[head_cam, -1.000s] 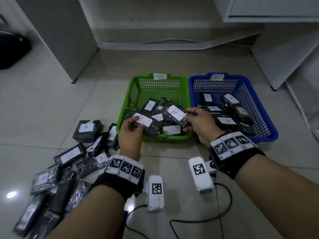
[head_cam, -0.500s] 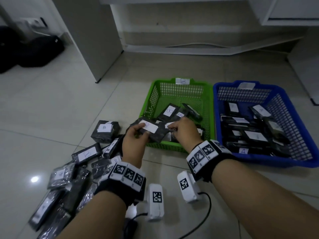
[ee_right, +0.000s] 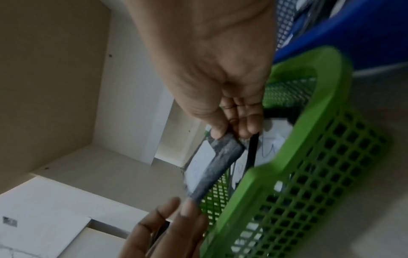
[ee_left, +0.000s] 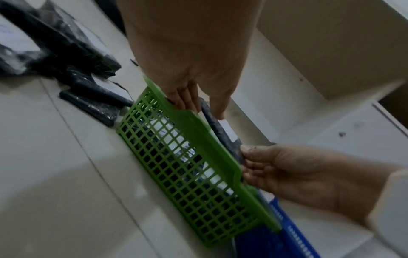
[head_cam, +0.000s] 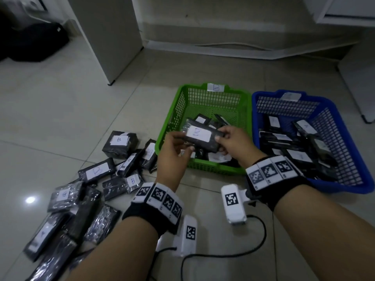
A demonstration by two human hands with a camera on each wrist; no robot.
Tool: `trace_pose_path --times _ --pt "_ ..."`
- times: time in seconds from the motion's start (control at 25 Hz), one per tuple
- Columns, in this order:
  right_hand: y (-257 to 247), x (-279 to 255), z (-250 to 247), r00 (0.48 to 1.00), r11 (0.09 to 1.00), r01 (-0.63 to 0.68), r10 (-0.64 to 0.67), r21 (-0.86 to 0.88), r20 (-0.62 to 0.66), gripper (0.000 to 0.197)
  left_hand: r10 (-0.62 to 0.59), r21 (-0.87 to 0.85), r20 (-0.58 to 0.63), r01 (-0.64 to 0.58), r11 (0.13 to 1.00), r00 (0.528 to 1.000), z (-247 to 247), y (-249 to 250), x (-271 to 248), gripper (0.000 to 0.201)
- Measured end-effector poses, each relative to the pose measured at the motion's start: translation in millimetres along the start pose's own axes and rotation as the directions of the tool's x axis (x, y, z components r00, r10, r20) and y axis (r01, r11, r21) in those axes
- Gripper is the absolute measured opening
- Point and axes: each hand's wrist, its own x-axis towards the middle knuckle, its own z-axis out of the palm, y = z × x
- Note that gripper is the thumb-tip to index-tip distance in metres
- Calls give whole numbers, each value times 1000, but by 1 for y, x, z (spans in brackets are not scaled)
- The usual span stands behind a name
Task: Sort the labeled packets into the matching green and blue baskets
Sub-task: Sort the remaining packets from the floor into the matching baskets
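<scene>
Packet [head_cam: 199, 136] between both hands' fingers [head_cam: 220, 137]

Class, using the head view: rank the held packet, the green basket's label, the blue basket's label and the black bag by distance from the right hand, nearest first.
1. held packet, gripped by the right hand.
2. green basket's label, beyond it.
3. blue basket's label, far right, barely farther.
4. black bag, far left.

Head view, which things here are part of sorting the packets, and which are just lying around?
Job: held B packet, left hand, right hand, green basket, blue basket, floor packet pile.
Lying about: black bag, cabinet, wall socket.
</scene>
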Motion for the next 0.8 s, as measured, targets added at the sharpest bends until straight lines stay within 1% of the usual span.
trace_pose_path --times 0.04,0.08,0.12,0.16,0.2,0.28,0.32,0.36,0.4,0.48,0.52,0.56,0.64,0.68,0.72,0.76,0.8 --pt "5 2 -11 1000 992 -8 4 -127 -30 22 64 121 39 -69 990 997 1 -2 -3 29" --pt "8 0 -21 999 960 -22 11 -278 -43 23 129 250 87 -147 957 988 0 -5 -6 24" --pt "12 -3 -28 999 907 -36 17 -419 -48 24 184 324 129 -217 921 974 -1 -9 -7 20" --pt "14 -6 -30 999 846 -31 15 -533 -36 24 213 351 159 -256 901 964 -2 -11 -6 18" --pt "15 -10 -28 1000 791 -8 -4 -612 -17 24 215 352 173 -264 898 961 -3 -12 -5 17" --pt "18 -12 -17 999 721 26 -39 -692 -3 22 198 356 181 -251 900 963 -3 -11 -3 15" --pt "20 -13 -13 999 712 18 -47 -702 -22 23 192 368 185 -249 896 964 -2 -11 -4 15" --pt "22 -13 -10 997 726 10 -57 -687 -46 25 190 374 194 -252 893 962 -2 -11 -4 15" --pt "25 -14 -10 995 776 13 -69 -631 -65 28 184 371 203 -249 895 962 -2 -11 -4 14" --pt "25 -24 -9 986 903 44 -109 -428 -130 31 186 349 217 -254 902 958 -9 -9 -7 11" --pt "23 -35 -5 971 938 91 -158 -333 -180 29 201 337 213 -265 903 956 -18 -9 -11 11" --pt "19 -47 -1 950 953 160 -219 -257 -222 25 221 328 197 -277 903 955 -28 -9 -15 14" --pt "15 -80 25 927 954 276 -296 -117 -231 23 215 320 143 -251 913 966 -58 -13 -38 20" --pt "16 -93 39 928 948 311 -317 -64 -194 24 179 324 123 -210 923 976 -73 -18 -52 23" --pt "20 -108 56 944 951 309 -308 -8 -117 25 118 339 114 -150 929 987 -88 -25 -71 24" --pt "24 -118 71 962 962 272 -271 33 -18 26 51 381 120 -94 920 991 -101 -33 -88 25" --pt "28 -128 86 970 975 216 -221 53 103 26 0 458 123 -57 887 992 -114 -42 -108 25"
